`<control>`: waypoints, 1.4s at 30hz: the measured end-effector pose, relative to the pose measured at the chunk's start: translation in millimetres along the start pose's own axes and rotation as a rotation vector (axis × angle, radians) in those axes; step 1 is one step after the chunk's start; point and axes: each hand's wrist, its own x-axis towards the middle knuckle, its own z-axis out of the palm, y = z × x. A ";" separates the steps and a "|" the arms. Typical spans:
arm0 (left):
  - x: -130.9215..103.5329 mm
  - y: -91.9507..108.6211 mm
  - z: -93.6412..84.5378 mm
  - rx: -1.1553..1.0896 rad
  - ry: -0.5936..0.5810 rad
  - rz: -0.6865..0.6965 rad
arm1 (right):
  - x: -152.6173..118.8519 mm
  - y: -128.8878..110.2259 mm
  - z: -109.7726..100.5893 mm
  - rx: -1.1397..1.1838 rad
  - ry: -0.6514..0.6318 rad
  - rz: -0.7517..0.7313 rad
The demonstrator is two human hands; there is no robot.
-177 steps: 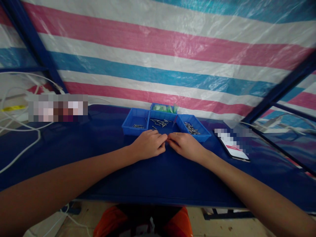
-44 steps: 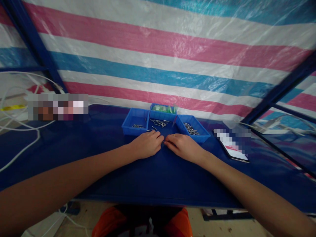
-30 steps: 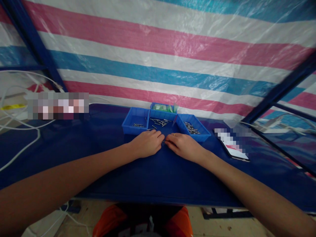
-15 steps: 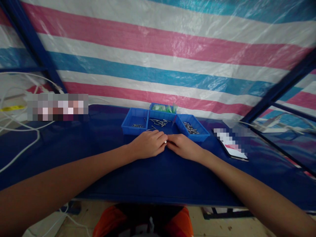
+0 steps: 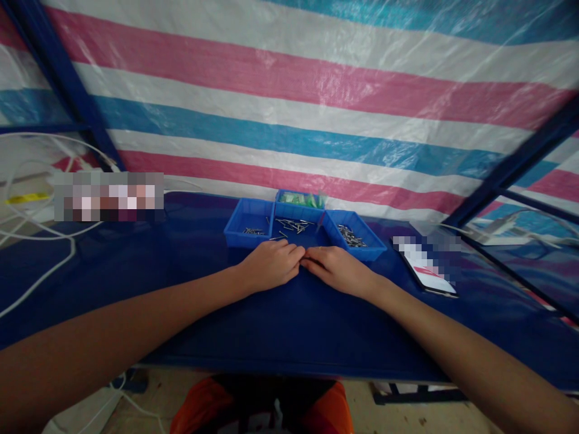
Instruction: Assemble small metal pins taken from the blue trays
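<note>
Left hand: curled mid-frame, fingertips up close to the right hand's.
Grip of both: bent inward, perhaps on something small, too hidden to tell.
Metal pins: strewn just beyond, centre of the frame.
Left tray: holding small metal parts.
Right tray: holding plenty more.
Back tray: carrying green packets.
Phone: lying centre right.

Striped sheet: brightest, creased with white glare, upper right especially
Tabletop: dim, faintly glossy
Forearms: shaded, darkest toward lower left
Metal pins: small, softly blurred
Phone: partly pixelated
Outer edges: stretched, wide-angle
</note>
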 end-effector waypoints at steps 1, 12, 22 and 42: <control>0.1 -0.5 0.9 0.004 0.001 0.005 | -0.1 -0.2 -0.1 -0.006 -0.001 0.001; 0.0 -0.2 3.5 0.022 0.001 -0.003 | -0.5 -0.4 -0.4 -0.117 -0.018 0.066; -0.4 -0.3 1.5 0.023 -0.059 -0.038 | -1.0 -0.9 -2.4 -0.179 -0.022 0.115; 0.1 1.6 -1.3 0.016 -0.039 -0.061 | -1.9 0.8 -1.6 -0.212 -0.049 0.093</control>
